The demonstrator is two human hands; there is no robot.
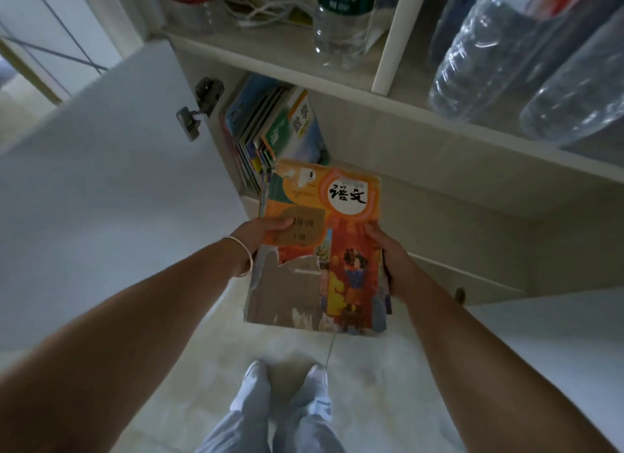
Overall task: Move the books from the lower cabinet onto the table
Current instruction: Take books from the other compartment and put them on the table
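Progress is judged as partial; a small stack of books (320,250), topped by an orange-covered textbook with a torn lower-left cover, is held clear of the lower cabinet (439,195), in front of its opening and above the floor (388,385); no worktop is in view, so nothing can be recorded as delivered. A further row of books (270,128) is seen upright and leaning at the left end of the lower cabinet, behind and above-left of the held stack, beside the open cabinet door (101,182) and its hinge; these are judged as left to move. The stack is gripped at both side edges; the left hand (260,231) is closed on the stack's left edge, its thumb laid across the top cover near the tan label, the remaining fingers hidden under the stack; the right hand (391,260) is clamped on the stack's right edge, thumb tip on the cover, fingers wrapped round the edge and underneath. A bracelet is noted on the left wrist. Water bottles (341,23) are noted on the shelf above the lower cabinet, apart from the stack. Remaining, as judged: carry to the worktop, then the leaning row.
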